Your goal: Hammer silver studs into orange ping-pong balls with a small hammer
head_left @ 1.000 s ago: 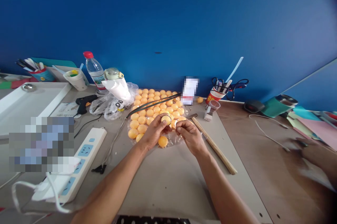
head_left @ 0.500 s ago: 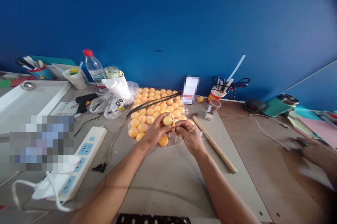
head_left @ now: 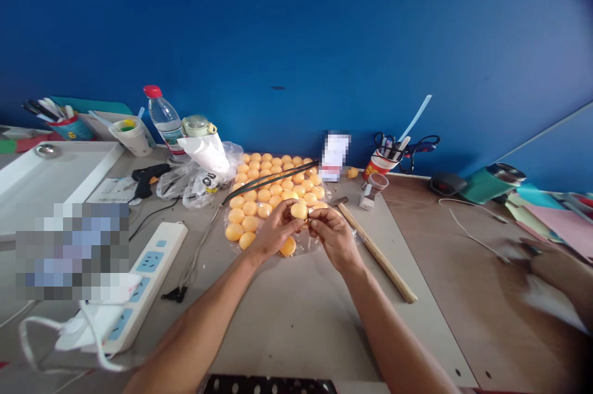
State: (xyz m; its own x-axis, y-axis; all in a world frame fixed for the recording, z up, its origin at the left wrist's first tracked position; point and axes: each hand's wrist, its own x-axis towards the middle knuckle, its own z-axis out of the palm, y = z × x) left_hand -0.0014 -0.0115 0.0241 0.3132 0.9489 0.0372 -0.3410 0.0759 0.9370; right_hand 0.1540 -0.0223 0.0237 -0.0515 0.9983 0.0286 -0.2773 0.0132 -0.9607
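Yellow ball (head_left: 299,211), in left grip (head_left: 272,232), seemingly fingertip-held

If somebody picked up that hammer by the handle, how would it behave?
The hammer would probably stay stiff, since its handle looks like straight, solid wood. It may feel heavier at the far end, where the dark head, seemingly metal, sits. If nudged, it probably wouldn't roll far, because the head lies crosswise.

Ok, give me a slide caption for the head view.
Left hand holding a rounded yellow piece, right hand close beside it, near orange balls and a hammer.
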